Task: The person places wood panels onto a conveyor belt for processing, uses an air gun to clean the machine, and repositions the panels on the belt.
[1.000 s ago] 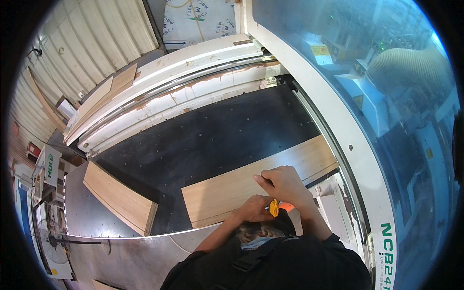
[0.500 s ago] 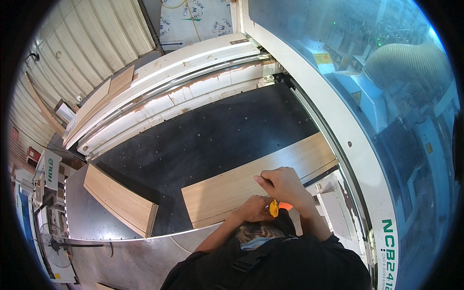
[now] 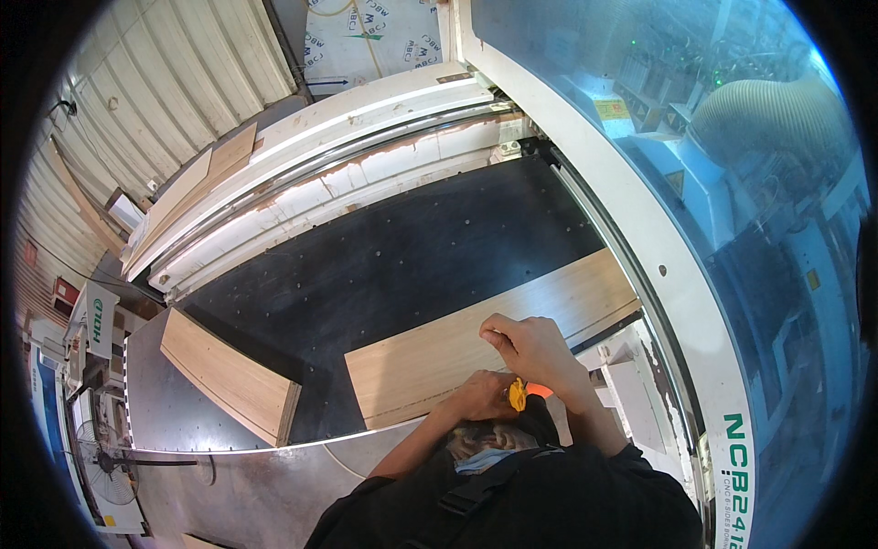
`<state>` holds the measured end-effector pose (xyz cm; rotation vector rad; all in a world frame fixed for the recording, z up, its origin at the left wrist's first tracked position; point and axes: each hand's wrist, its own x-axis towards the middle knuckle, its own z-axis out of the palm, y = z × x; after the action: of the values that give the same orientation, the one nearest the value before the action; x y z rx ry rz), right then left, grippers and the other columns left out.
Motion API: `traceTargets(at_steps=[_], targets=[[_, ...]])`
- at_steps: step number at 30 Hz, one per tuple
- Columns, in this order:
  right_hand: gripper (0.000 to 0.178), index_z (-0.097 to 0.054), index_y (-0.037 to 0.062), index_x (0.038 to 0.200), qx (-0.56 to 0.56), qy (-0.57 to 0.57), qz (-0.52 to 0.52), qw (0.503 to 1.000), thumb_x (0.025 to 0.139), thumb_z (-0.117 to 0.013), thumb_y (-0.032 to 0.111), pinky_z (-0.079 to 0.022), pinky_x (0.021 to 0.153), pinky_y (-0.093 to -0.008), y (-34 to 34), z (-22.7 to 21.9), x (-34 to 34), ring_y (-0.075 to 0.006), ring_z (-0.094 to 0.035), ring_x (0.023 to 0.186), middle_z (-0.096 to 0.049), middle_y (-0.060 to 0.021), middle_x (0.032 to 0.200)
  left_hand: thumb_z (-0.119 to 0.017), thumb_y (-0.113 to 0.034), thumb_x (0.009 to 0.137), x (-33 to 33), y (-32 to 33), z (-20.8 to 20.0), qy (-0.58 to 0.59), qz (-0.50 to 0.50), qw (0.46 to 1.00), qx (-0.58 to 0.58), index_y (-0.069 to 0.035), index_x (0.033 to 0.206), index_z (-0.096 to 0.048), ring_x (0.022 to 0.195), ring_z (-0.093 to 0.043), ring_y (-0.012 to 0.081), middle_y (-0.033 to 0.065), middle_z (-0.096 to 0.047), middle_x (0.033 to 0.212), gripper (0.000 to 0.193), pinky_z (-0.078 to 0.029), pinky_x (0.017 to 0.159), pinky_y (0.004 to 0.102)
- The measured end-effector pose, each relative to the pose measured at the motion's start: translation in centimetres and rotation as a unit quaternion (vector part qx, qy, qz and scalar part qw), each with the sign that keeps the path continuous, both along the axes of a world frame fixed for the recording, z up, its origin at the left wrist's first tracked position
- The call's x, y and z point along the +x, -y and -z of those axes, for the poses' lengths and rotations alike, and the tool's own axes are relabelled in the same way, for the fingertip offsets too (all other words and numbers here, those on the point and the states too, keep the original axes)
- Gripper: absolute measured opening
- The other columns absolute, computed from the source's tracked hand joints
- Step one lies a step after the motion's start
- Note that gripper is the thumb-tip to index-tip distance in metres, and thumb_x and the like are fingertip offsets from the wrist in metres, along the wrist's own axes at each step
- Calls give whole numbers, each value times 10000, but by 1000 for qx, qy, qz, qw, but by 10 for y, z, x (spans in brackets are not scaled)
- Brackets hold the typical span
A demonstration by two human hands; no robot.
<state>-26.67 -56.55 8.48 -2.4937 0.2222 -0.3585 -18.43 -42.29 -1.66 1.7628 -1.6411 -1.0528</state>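
Observation:
Close to my body, my left hand is curled against a small yellow object, whose kind I cannot make out. An orange patch shows just beside it. My right hand is closed with bent fingers, raised above and to the right of the left one; whether anything is inside it is hidden. Both hands are over the near edge of a long light wood-grain board, which lies on the black machine table. A second, shorter wooden piece lies at the table's left.
To the right stands a white machine frame with a blue transparent cover. A white rail beam runs along the far side. Wooden strips rest behind it, near a corrugated wall. A fan is at lower left.
My right hand has turned slightly, its fingers tipping upward a little. My left hand and the boards stay where they were.

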Motion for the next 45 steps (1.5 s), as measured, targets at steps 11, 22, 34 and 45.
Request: traceTargets(at_steps=[11, 22, 34, 45], targets=[[258, -735, 85, 967, -9, -33, 7, 999, 1003, -676, 333, -539, 620, -387, -3, -5, -2, -299, -687, 612, -690, -110, 667, -820, -274, 779, -4, -5, 22, -4, -10, 999, -47, -4, 1257, -630, 981, -683, 458, 262, -733, 1052, 581, -541, 919, 505], [373, -730, 56, 874, -26, -66, 15, 997, 1038, -617, 371, -558, 646, -379, -5, -14, -3, -288, -697, 651, -707, -119, 716, -859, -221, 786, -4, -4, 16, 13, -7, 1000, 2, -3, 1288, -629, 1025, -685, 434, 248, -733, 1140, 594, -546, 983, 492], [465, -618, 26, 707, -6, -12, 33, 999, 1025, -636, 364, -463, 568, -420, -6, -6, -4, -319, -585, 556, -586, -141, 609, -858, -231, 786, -5, -4, 4, -2, -5, 1000, 8, -5, 1276, -638, 1023, -684, 428, 244, -736, 1134, 583, -539, 974, 492], [458, -629, 22, 710, -3, 9, 38, 999, 1010, -658, 367, -471, 576, -412, -6, -6, -6, -312, -597, 561, -602, -136, 619, -857, -241, 778, -6, -4, 4, 3, -5, 1000, -6, -3, 1295, -626, 1043, -674, 441, 251, -731, 1134, 614, -525, 995, 503]])
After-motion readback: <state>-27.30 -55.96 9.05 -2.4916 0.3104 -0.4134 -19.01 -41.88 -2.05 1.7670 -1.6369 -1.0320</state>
